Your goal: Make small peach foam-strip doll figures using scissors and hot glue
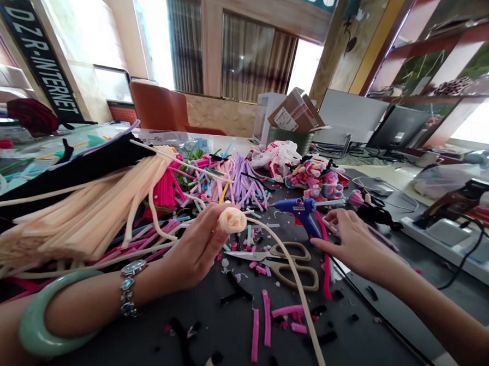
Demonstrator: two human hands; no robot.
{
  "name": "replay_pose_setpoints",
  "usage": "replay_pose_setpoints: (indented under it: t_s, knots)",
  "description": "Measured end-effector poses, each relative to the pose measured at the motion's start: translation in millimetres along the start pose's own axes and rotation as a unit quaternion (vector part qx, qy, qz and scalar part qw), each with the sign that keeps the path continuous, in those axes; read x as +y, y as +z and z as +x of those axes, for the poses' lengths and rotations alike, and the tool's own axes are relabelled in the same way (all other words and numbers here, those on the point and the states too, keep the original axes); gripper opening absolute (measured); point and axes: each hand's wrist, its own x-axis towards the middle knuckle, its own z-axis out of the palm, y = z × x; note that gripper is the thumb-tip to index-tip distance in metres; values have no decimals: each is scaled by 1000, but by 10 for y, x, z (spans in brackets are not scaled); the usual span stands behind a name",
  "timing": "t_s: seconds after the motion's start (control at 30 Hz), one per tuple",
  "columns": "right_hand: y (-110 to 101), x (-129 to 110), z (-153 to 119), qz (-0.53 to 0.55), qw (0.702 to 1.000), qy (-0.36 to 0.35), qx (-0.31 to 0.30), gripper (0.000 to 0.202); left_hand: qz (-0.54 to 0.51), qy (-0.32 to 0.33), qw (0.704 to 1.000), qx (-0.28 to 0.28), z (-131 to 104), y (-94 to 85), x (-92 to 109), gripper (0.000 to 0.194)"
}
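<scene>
My left hand (202,241) is closed on a cream pipe cleaner (233,220) wound into a tight coil, its loose tail curving down to the right over the table. My right hand (352,240) is beside the blue glue gun (304,210), fingers apart, with its thumb close to the foot of the handle; whether it touches cannot be told. Below the glue gun lie scissors (291,262) with beige handles, blades spread slightly. A dark pink pipe cleaner (327,275) runs between the glue gun and my right hand.
A thick cream pipe cleaner bundle (83,213) lies left, with lilac ones (245,177) farther back. Pink cut pieces (255,334) and black scraps litter the dark table. A white power strip (450,248) stands right; a black cord (385,316) crosses under my right arm.
</scene>
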Motion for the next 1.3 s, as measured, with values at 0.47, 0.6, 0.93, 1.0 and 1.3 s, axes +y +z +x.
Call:
replay_pose_setpoints:
  t_s: [0.47,0.6,0.93,1.0,1.3]
  knots:
    - [98,-859,-41,-163,970,-147,-107,30,-541,-241,798,109,175,54,50,30]
    - [203,-948,83,-172,965,-161,-116,23,-573,-264,770,99,169,50,39,31]
    - [214,-888,204,-89,978,-154,-111,30,-608,-282,738,78,169,53,19,46]
    - [162,-847,202,-43,979,-166,-110,32,-598,-260,754,77,135,68,5,48]
    - [69,-834,88,159,973,-150,-79,28,-479,-171,860,38,-8,77,9,45]
